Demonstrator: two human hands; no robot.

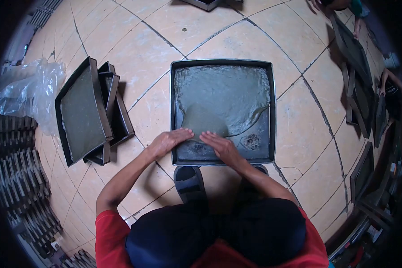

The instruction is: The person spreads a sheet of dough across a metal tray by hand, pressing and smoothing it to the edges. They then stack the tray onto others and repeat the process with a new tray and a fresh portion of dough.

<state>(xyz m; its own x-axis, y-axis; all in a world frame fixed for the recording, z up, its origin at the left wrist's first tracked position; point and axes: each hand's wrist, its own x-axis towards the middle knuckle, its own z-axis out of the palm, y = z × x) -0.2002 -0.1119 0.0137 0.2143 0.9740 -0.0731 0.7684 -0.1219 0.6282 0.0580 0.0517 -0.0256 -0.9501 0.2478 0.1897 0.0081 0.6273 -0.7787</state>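
Note:
A square dark metal tray [274, 129] lies on the tiled floor in front of my feet. Grey-green dough-like material [223, 91] covers its upper part, with an uneven lower edge; bare metal shows at the lower right and along the bottom. My left hand [174, 137] reaches over the tray's left side, fingers laid flat at the material's lower edge. My right hand [219, 145] rests beside it, fingers stretched out on the same edge. The fingertips of both hands point towards each other, a small gap between them. A smooth bulge of material rises just above the fingers.
Stacked trays [82, 118], the top one filled, stand to the left, near a clear plastic bag [35, 89]. Racks of dark trays [20, 174] line the far left. More trays [355, 85] and other people's arms [358, 27] are at the right.

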